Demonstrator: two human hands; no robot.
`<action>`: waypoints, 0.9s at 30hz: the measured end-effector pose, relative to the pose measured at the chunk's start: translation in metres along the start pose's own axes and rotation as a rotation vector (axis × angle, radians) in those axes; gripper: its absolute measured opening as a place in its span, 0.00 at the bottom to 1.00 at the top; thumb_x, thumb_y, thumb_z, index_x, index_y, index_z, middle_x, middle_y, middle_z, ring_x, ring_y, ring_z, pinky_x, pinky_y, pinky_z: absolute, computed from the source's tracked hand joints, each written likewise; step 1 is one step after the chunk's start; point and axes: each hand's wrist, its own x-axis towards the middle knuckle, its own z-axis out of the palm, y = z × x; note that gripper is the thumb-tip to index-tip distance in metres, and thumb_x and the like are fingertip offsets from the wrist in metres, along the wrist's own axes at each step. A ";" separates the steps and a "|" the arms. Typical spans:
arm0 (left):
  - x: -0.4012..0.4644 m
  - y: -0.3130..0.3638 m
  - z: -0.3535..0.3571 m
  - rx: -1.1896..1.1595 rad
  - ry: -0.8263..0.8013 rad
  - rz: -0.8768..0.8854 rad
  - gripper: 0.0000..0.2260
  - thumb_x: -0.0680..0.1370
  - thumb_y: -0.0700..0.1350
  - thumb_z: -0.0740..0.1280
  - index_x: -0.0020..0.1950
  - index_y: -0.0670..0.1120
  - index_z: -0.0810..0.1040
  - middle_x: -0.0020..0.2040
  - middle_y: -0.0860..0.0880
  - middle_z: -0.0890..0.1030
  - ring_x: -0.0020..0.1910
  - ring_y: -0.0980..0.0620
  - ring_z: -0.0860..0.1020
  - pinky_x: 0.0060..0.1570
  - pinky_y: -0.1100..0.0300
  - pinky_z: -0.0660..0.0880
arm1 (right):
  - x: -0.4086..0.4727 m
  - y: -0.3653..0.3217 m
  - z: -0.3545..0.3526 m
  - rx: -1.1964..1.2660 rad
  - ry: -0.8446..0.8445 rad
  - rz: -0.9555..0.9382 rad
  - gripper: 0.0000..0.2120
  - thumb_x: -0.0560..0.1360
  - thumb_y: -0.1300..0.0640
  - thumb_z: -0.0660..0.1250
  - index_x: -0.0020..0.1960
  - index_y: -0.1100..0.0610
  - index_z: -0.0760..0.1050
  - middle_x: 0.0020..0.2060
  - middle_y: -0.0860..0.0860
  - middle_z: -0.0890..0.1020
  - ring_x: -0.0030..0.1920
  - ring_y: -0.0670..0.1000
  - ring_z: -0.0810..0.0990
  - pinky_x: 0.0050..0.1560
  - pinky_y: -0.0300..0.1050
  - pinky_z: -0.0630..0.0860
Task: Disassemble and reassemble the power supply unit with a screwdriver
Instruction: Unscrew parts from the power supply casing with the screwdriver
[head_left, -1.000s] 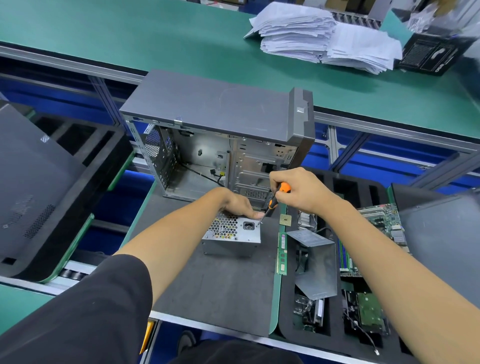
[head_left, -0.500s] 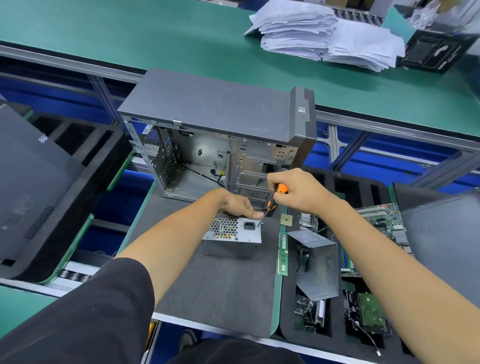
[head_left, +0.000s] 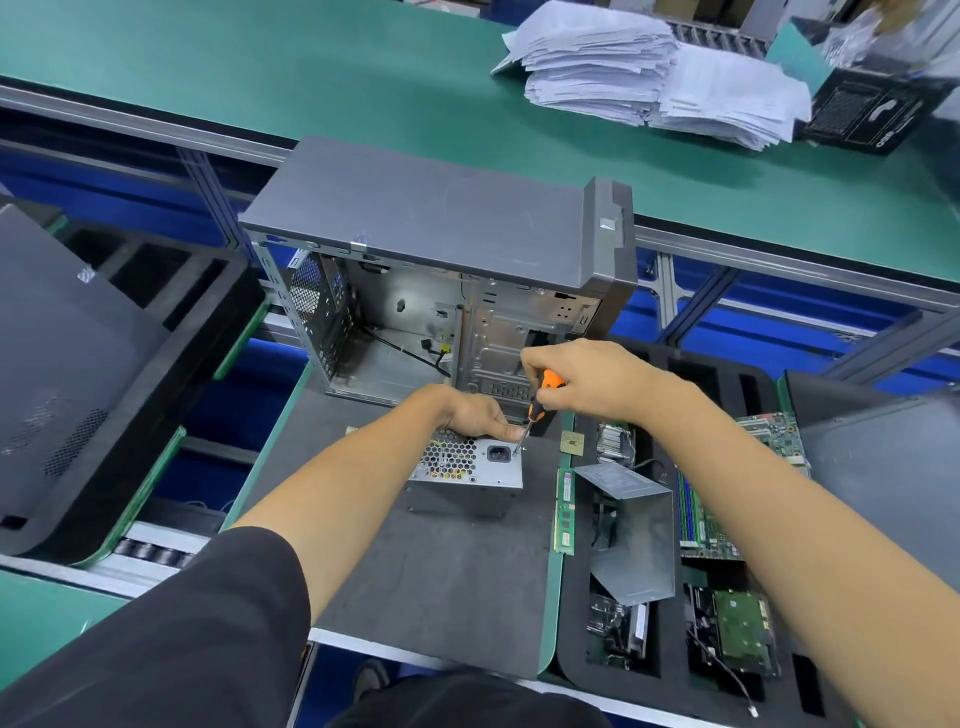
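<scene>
Right hand (head_left: 597, 384) fingers wrap orange-handled screwdriver (head_left: 537, 402); keep tip square in corner screw. Left hand (head_left: 475, 415) fingers press silver metal power supply box (head_left: 467, 462), frame centre; hold steady.

Against the power supply unit (head_left: 467, 467), the right hand (head_left: 587, 382) has edged slightly left and turned around the orange screwdriver (head_left: 537, 402), whose tip stays at the unit's upper right corner.
</scene>
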 end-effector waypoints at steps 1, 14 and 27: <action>0.000 0.000 0.001 -0.004 0.009 0.000 0.23 0.80 0.66 0.61 0.42 0.48 0.80 0.37 0.54 0.75 0.39 0.55 0.72 0.59 0.52 0.69 | 0.000 0.000 -0.002 -0.004 -0.024 -0.007 0.05 0.73 0.51 0.64 0.45 0.45 0.67 0.36 0.46 0.78 0.37 0.46 0.75 0.34 0.47 0.68; -0.006 0.004 0.006 -0.054 0.013 0.019 0.27 0.78 0.67 0.64 0.33 0.50 0.58 0.32 0.51 0.60 0.35 0.50 0.60 0.38 0.53 0.56 | -0.001 -0.017 -0.008 -0.161 -0.059 -0.203 0.14 0.66 0.64 0.63 0.41 0.45 0.66 0.39 0.43 0.69 0.41 0.47 0.70 0.32 0.45 0.63; -0.004 0.002 0.005 -0.042 0.015 0.001 0.28 0.76 0.70 0.65 0.34 0.50 0.59 0.32 0.51 0.63 0.36 0.48 0.63 0.41 0.54 0.60 | -0.011 -0.007 0.003 -0.064 -0.138 -0.180 0.13 0.65 0.68 0.63 0.43 0.53 0.71 0.43 0.46 0.71 0.42 0.50 0.73 0.37 0.53 0.74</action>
